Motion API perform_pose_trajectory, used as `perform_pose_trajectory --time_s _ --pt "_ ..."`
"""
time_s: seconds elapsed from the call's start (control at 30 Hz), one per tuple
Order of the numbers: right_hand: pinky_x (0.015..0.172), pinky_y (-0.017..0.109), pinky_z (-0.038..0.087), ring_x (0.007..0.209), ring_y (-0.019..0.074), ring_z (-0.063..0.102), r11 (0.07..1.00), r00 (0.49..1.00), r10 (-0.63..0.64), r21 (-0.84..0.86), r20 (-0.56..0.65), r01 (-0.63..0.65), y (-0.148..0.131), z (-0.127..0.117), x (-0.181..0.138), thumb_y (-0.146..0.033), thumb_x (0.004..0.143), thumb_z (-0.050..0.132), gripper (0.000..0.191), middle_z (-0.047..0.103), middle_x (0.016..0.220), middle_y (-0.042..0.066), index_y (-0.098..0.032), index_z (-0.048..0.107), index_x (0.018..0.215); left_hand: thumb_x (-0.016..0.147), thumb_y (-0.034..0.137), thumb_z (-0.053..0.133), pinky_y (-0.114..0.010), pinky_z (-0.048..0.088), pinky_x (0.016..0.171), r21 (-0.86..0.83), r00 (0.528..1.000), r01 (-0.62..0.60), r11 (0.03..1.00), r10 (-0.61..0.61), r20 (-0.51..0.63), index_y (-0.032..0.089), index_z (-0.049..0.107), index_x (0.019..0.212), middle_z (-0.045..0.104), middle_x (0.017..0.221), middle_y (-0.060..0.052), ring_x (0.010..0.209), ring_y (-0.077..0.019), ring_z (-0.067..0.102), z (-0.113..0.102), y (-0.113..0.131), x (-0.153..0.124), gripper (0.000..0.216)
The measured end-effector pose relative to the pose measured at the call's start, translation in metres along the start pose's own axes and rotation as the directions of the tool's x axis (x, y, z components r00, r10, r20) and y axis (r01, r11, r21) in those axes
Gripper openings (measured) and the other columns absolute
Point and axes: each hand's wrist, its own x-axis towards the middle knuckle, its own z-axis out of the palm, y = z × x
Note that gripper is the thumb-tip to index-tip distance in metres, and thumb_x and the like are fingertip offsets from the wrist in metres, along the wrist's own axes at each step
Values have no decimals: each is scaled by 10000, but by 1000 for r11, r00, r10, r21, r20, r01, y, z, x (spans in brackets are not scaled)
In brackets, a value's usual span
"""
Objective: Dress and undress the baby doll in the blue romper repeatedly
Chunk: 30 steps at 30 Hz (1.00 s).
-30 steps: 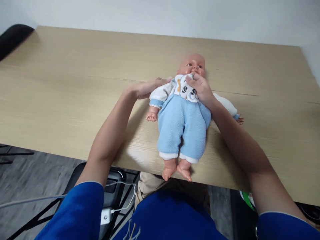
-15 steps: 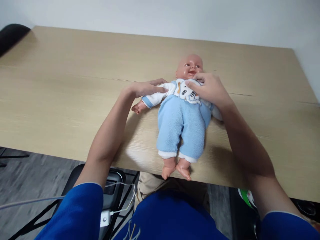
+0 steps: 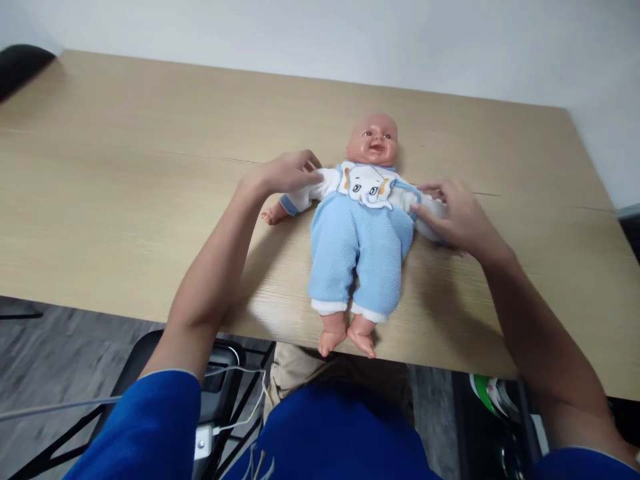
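Observation:
A baby doll (image 3: pixel 357 233) lies face up on the wooden table, its feet at the front edge. It wears a light blue and white fleece outfit with an elephant face on the chest. At the doll's sleeve on the left of the view, my left hand (image 3: pixel 289 173) rests with fingers loosely bent and apart, gripping nothing that I can see. Over the other sleeve is my right hand (image 3: pixel 457 217), thumb and fingers spread, with the thumb near the sleeve's blue trim. That side's doll hand is mostly hidden.
The table (image 3: pixel 150 167) reaches back to a pale wall (image 3: pixel 320 40). Below its front edge on the left are a black chair (image 3: pixel 135 367), white cables and a small white adapter (image 3: pixel 204 441). A green and white item (image 3: pixel 485 393) sits low on the right.
My right hand has left the doll's chest and moved right to the sleeve, uncovering the elephant face. My left hand has lifted slightly from the other sleeve. The view has shifted a little.

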Motion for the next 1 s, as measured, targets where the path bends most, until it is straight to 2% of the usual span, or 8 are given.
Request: perform_pose_trajectory --time_s 0.07,0.13,0.3,0.43,0.57,0.77,0.9,1.0 --pt "1275 740 597 1385 523 782 999 1000 -5 -53 -29 3 19 -3 -30 -817 1021 818 685 846 1503 235 -303 793 1474 1011 509 809 -670 507 1383 63 972 -135 989 145 -187 304 828 1373 838 1442 -164 1452 -465 685 6 15 -3 416" --pt "1266 791 588 1432 573 760 996 999 12 -92 -47 -16 33 -3 -55 -856 985 823 770 830 1546 268 -331 758 1544 1099 496 755 -695 420 1462 108 904 -285 952 305 -299 339 815 1416 806 1512 -162 1540 -475 623 20 39 -3 358" --pt "1254 813 628 1390 549 819 993 990 109 56 -90 -105 43 0 -80 -869 956 857 764 862 1533 245 -342 763 1502 1158 398 701 -679 421 1451 175 828 -510 842 536 -166 258 774 1479 756 1622 -200 1634 -471 599 80 103 22 358" --pt "1196 728 713 1350 507 862 945 944 248 270 -217 -186 44 3 -73 -858 825 1008 859 870 1470 210 -341 759 1464 1125 280 661 -621 518 1335 239 851 -493 837 520 -65 181 801 1405 807 1545 -246 1520 -453 704 116 121 47 328" --pt "1279 710 693 1452 477 816 880 890 296 461 -347 -113 47 7 -56 -874 737 1043 1063 801 1535 199 -325 687 1574 1160 262 556 -616 511 1336 222 838 -510 831 538 -91 192 812 1374 849 1483 -234 1504 -439 718 120 118 44 342" --pt "1342 678 623 1750 466 575 826 915 221 564 -338 8 22 16 -6 -814 1002 926 705 745 1742 104 -469 724 1582 1151 296 585 -599 523 1355 108 804 -570 814 580 -130 255 771 1488 839 1507 -174 1486 -402 743 113 121 26 388" --pt "1260 674 690 1505 466 761 789 912 191 609 -363 77 5 33 32 -776 881 1041 736 816 1562 115 -398 791 1461 1156 449 683 -648 514 1373 130 798 -552 824 567 -207 310 709 1621 796 1561 -176 1575 -441 696 113 125 18 486" --pt "1174 633 749 1399 420 799 833 931 155 550 -330 56 -3 47 44 -800 862 1029 718 791 1531 131 -360 797 1379 1183 501 620 -694 516 1368 158 776 -544 824 566 -279 309 650 1710 703 1704 -180 1702 -462 606 113 126 13 561"
